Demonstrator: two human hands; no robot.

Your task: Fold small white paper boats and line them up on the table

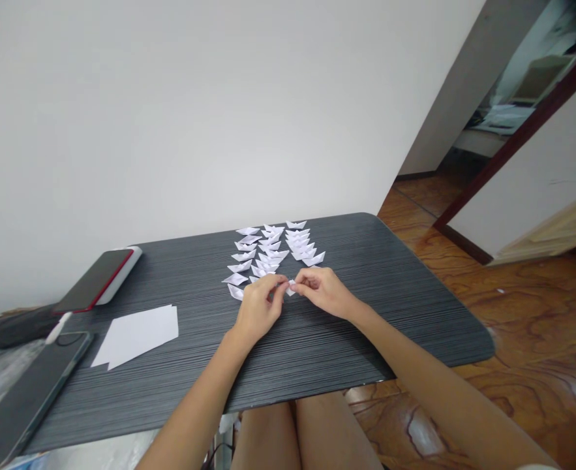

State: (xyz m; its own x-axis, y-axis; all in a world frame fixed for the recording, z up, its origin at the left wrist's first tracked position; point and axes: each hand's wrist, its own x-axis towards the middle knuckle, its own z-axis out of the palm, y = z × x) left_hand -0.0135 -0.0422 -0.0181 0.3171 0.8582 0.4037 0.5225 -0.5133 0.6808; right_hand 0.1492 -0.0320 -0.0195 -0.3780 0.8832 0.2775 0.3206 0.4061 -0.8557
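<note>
A black worktop (390, 294) met a white wall (268, 117) at twelve o'clock. At nine o'clock a red-edged phone (92, 277) overlapped a flat white thing (122, 277). Toward eight o'clock lay another dark phone (36, 391), with a white plug (59, 328) at its one o'clock end. Brown patterned floor (537, 326) showed around four o'clock, and a doorway (507, 98) at two.

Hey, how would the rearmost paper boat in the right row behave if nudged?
That paper boat is probably very light, being small and folded from paper. Its thin pointed ends might bend easily. A nudge would likely slide it, as it rests on a flat table.
</note>
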